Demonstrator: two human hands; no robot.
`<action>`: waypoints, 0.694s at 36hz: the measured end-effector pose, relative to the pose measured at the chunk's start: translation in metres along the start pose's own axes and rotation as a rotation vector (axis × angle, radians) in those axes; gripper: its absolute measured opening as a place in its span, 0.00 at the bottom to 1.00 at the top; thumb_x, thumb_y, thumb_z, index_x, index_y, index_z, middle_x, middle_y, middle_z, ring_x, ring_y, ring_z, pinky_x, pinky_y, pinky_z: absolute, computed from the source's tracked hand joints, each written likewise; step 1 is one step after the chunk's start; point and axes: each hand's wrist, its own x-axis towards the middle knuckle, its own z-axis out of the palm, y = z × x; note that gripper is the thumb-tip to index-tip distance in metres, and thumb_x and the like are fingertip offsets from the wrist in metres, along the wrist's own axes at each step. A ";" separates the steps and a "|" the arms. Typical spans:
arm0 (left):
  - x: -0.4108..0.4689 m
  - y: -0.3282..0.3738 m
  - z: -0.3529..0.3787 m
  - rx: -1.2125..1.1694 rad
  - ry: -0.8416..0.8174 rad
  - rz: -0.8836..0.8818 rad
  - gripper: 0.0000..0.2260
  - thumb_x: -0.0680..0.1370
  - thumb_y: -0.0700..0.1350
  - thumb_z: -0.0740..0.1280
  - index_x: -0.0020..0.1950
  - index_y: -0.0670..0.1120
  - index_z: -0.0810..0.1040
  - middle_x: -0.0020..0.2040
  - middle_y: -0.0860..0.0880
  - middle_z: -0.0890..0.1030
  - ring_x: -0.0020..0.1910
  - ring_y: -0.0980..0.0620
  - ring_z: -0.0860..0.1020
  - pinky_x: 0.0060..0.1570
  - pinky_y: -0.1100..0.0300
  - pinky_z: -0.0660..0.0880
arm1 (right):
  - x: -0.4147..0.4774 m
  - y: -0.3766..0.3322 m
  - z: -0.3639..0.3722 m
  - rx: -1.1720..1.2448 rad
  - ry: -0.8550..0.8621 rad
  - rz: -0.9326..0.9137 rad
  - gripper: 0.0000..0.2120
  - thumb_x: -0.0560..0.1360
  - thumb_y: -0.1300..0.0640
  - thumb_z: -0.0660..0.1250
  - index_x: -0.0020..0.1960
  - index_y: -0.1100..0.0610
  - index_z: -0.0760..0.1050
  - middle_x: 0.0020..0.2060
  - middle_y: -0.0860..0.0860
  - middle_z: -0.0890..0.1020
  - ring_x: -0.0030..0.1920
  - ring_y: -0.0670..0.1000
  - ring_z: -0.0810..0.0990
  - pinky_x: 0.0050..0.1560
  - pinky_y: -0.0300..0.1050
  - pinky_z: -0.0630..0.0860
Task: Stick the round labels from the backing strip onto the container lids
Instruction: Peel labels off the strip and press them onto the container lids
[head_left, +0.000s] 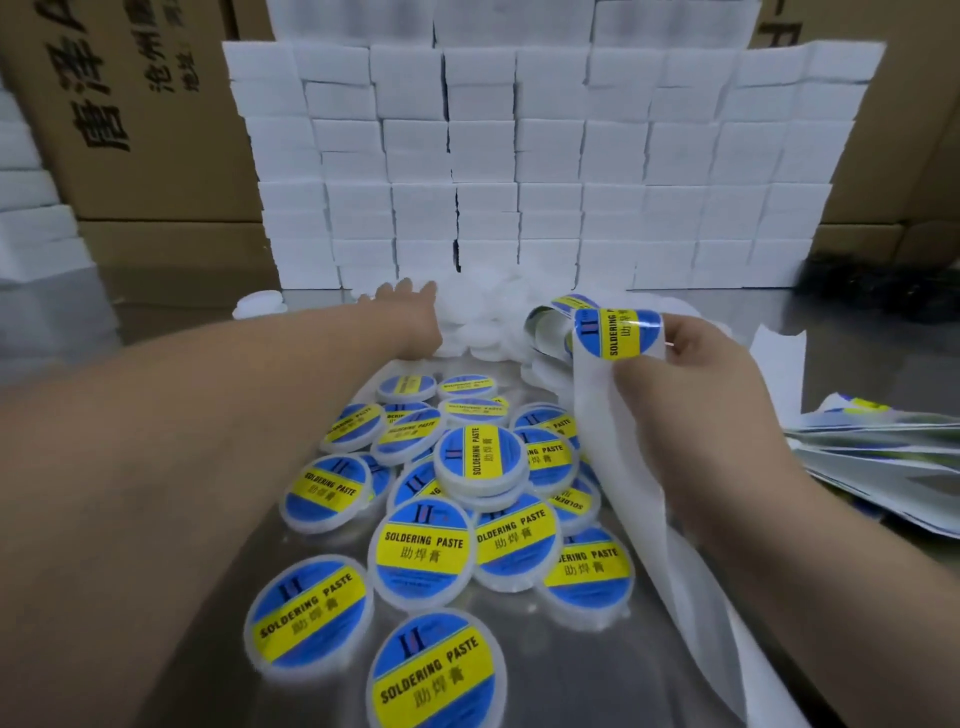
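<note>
Nearest me lie the labelled lids (423, 553), a loose overlapping heap of shallow white plastic discs on the brushed-metal surface (571, 675), each already wearing a glossy blue-and-yellow "SOLDERING PASTE" sticker. That looks like well over a dozen done. Farther off, against the wall of white boxes (519, 156), sits the pile of bare lids (483, 317), plain matte white, so plenty is left by my reckoning.

My left hand (410, 312) reaches out to that far pile, fingers spread flat and open over the bare lids; I cannot tell whether it grips one yet. My right hand (691, 374), on the right, pinches the backing strip (613, 447) between thumb and fingers, with the next round label (618, 332) curling at the fingertips. The spent strip, thin and translucent, trails down toward me. More label sheets (872, 447) lie fanned at the right edge.
</note>
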 end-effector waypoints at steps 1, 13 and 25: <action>0.003 -0.001 0.003 -0.011 -0.018 -0.032 0.30 0.79 0.48 0.58 0.76 0.50 0.45 0.77 0.45 0.47 0.74 0.40 0.51 0.70 0.44 0.56 | 0.000 0.000 0.000 -0.002 -0.003 0.004 0.14 0.71 0.63 0.59 0.52 0.52 0.78 0.39 0.48 0.81 0.33 0.47 0.74 0.31 0.38 0.66; 0.011 -0.012 0.015 0.124 0.210 -0.013 0.12 0.74 0.37 0.62 0.55 0.45 0.77 0.53 0.45 0.77 0.49 0.45 0.76 0.43 0.56 0.70 | -0.003 0.000 0.002 -0.025 -0.038 0.008 0.13 0.71 0.62 0.60 0.51 0.49 0.77 0.38 0.46 0.81 0.32 0.44 0.75 0.29 0.36 0.70; 0.010 -0.008 0.003 -0.179 0.268 -0.022 0.11 0.77 0.45 0.61 0.57 0.41 0.73 0.57 0.42 0.70 0.46 0.43 0.72 0.40 0.56 0.66 | -0.004 -0.001 0.004 -0.004 -0.058 0.011 0.12 0.72 0.62 0.62 0.51 0.49 0.77 0.41 0.45 0.81 0.37 0.44 0.76 0.32 0.38 0.70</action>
